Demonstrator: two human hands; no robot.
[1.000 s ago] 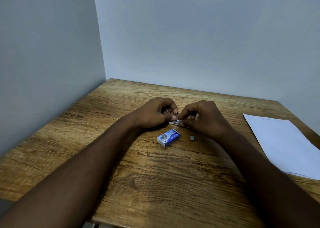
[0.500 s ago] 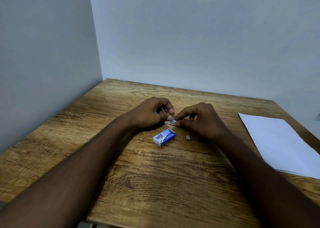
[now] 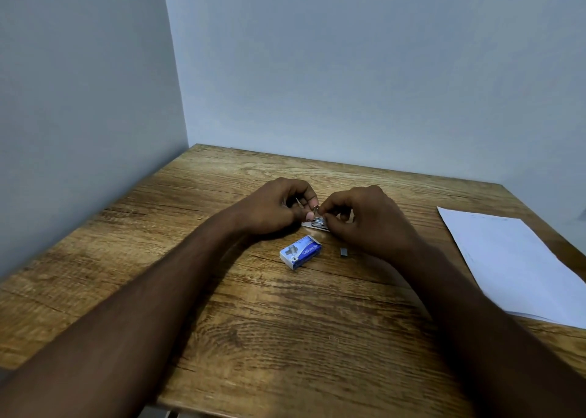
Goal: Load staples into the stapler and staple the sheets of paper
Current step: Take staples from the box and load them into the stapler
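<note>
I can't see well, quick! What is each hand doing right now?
Left hand: closed, fingers pinching the small metal stapler.
Right hand: closed, fingertips pinched at the same stapler; whether it holds staples cannot be told.

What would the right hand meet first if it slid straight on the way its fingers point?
Probably the left hand: the right hand points its fingertips leftward across the small metal stapler held between them, already nearly touching. Depth is hard to judge.

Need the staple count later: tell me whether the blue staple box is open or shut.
Open, it seems: the blue staple box lies flat on the table with an end flap lifted at its far end.
</note>
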